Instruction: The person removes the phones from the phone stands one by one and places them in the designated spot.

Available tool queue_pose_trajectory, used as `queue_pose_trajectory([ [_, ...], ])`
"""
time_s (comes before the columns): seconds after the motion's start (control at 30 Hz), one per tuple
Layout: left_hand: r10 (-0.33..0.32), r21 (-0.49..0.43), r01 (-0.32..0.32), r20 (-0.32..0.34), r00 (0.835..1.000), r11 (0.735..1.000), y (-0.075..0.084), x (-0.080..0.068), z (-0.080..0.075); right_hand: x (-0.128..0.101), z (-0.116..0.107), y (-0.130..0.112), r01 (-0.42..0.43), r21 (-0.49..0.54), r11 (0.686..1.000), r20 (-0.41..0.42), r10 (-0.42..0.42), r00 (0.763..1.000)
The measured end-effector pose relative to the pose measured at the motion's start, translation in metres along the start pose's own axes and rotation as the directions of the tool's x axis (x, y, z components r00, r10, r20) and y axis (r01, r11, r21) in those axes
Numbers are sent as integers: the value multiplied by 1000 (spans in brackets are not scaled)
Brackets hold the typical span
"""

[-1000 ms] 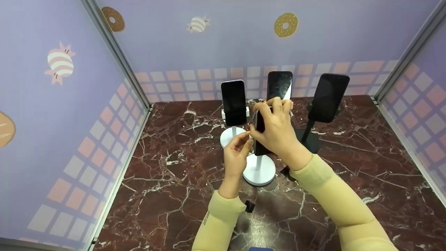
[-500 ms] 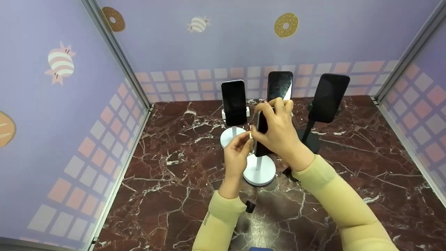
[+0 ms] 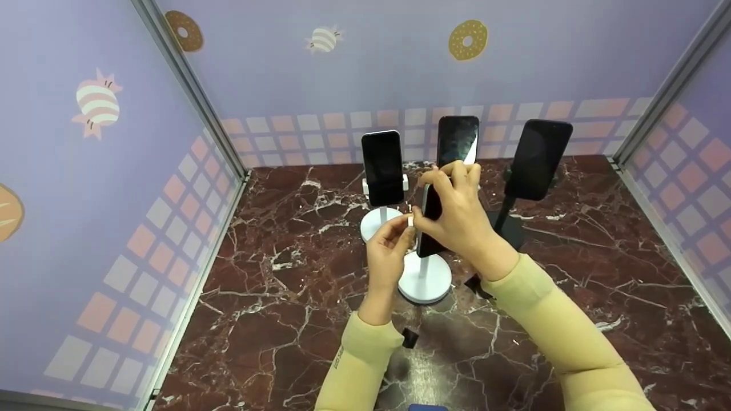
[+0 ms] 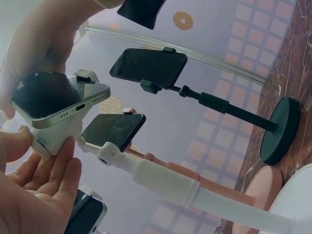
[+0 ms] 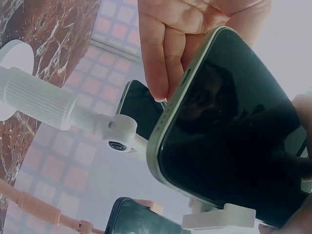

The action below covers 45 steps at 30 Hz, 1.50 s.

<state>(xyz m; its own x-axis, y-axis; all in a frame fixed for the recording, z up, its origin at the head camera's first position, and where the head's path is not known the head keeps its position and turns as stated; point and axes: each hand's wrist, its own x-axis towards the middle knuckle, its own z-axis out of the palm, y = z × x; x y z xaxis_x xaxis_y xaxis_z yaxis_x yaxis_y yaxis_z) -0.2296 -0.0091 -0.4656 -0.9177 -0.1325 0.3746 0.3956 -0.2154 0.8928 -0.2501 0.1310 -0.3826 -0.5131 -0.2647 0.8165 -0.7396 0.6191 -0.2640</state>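
Note:
My left hand (image 3: 385, 260) pinches the white clamp (image 4: 52, 141) of a white phone stand (image 5: 44, 95) between thumb and fingertips. My right hand (image 3: 464, 220) grips a dark-screened phone (image 3: 430, 245) by its edges, fingers over the top and thumb along the left side. In the left wrist view this phone leans over the clamp, its port end facing the camera. A clamp arm (image 5: 219, 217) lies against one long edge of the phone in the right wrist view. The round white base (image 3: 425, 279) stands on the table under both hands.
A phone on a white stand (image 3: 382, 168) stands behind left. Another phone (image 3: 458, 140) on a pink stand (image 4: 183, 170) is behind the right hand. A black stand (image 3: 505, 217) with a phone stands at right. Walls enclose the marble table (image 3: 285, 337); a blue item (image 3: 427, 407) touches the front edge.
My right hand has shifted slightly right, the phone's upper left edge moving with it. More of the white clamp shows at my left fingertips; the left hand stays in place.

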Motion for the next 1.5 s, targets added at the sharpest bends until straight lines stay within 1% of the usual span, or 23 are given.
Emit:
queue_pose_trajectory([
  [0.13, 2, 3, -2, -2, 1000, 1000, 0, 0, 0, 0, 0, 0, 15, 12, 1000, -11, -15, 1000],
  [0.37, 20, 42, -20, 6, 1000, 999, 0, 0, 0, 2, 2, -2, 48, 36, 998, -32, -47, 998],
  [0.57, 16, 29, -16, 1, 1000, 999, 0, 1, -2, 1, 5, -4, 61, 67, 996, -36, -59, 998],
  [0.83, 26, 27, -26, 6, 1000, 999, -1, 1, -2, 1, 10, -6, 80, 111, 991, -102, -69, 992],
  [1.23, 45, 41, -46, 14, 999, 998, -1, 2, -2, 2, 14, -9, 120, 123, 985, -137, -103, 985],
  [1.33, 46, 36, -47, 21, 999, 998, -4, 2, -3, 2, 13, -10, 139, 121, 983, -140, -122, 983],
  [1.5, 52, 20, -53, 24, 998, 998, -5, 1, -4, 0, 12, -13, 147, 121, 982, -142, -130, 981],
])
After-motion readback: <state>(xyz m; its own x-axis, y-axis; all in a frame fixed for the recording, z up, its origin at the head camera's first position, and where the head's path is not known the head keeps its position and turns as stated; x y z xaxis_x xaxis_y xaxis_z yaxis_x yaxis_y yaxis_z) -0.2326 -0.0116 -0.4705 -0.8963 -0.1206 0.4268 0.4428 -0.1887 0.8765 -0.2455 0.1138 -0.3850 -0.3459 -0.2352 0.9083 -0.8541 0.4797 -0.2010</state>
